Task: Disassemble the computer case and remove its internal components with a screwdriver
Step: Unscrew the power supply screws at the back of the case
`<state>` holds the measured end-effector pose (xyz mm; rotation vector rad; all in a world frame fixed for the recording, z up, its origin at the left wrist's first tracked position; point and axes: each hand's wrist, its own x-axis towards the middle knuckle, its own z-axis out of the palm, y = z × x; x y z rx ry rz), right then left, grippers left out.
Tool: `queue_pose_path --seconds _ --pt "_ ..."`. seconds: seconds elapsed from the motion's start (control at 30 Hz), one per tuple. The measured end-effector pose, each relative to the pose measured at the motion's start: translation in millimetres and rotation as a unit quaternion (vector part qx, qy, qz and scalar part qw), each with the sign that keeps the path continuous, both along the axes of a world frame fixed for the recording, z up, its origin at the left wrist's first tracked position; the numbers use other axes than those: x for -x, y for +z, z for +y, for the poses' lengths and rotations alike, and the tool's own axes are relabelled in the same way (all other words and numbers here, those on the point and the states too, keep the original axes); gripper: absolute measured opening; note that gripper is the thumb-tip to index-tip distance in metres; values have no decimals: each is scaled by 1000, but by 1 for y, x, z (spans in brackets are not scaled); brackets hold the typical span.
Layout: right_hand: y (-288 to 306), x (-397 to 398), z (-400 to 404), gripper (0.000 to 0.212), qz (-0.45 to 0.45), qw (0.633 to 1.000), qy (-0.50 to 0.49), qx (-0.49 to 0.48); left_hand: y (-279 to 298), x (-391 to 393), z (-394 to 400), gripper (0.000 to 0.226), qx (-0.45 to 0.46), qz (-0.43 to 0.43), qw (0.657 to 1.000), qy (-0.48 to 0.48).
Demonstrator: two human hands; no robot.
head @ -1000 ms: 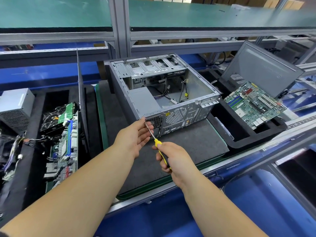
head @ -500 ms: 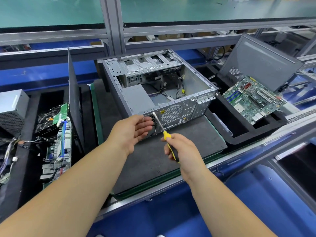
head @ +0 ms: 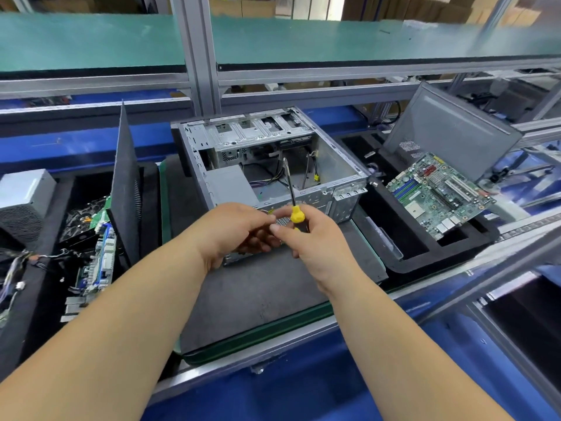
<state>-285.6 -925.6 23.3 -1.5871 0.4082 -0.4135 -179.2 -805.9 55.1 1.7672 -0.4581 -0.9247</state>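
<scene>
Two bare forearms reach in from the lower edge, uncovered from elbow to wrist, with no sleeve showing. The person's bare left hand (head: 233, 229) and bare right hand (head: 312, 241) wear no gloves, rings, watch or wrist strap. Fingernails are short and unpainted.

Yellow-handled screwdriver (head: 296, 214), silver-grey case (head: 273, 165), green motherboard (head: 437, 192).

Your counter (head: 303, 354): blue top, metal front rail. Grey mat (head: 258, 299) with green edge lies centre, open computer case (head: 340, 174) standing on it. Black foam tray (head: 425, 256) at your right, touching mat. Another black tray (head: 45, 287) at your left, beside mat.
</scene>
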Motion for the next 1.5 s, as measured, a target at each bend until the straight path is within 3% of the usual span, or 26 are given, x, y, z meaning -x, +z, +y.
queue_pose_path --seconds 0.37,0.53,0.73,0.93,1.27,1.37,1.5 --pt "4 -31 12 17 13 997 -65 44 1 -26 7 30 36 -2 999 -31" --pt "15 -39 11 3 42 992 -109 53 2 -40 1 31 28 -94 994 -52" --pt "20 -37 11 10 64 978 -188 59 1 -50 -1 28 29 -176 979 -94" --pt "18 -33 2 8 57 978 -192 60 3 -50 -8 26 40 -218 971 -90" --pt "-4 -35 -56 4 68 984 -162 37 -12 -39 -42 23 4 -237 970 -50" --pt "-9 -16 -95 18 69 981 -181 21 -16 -22 -68 23 -12 -250 967 -50" --pt "-18 15 -163 16 93 968 -231 9 -19 4 -110 24 -15 -247 967 -66"
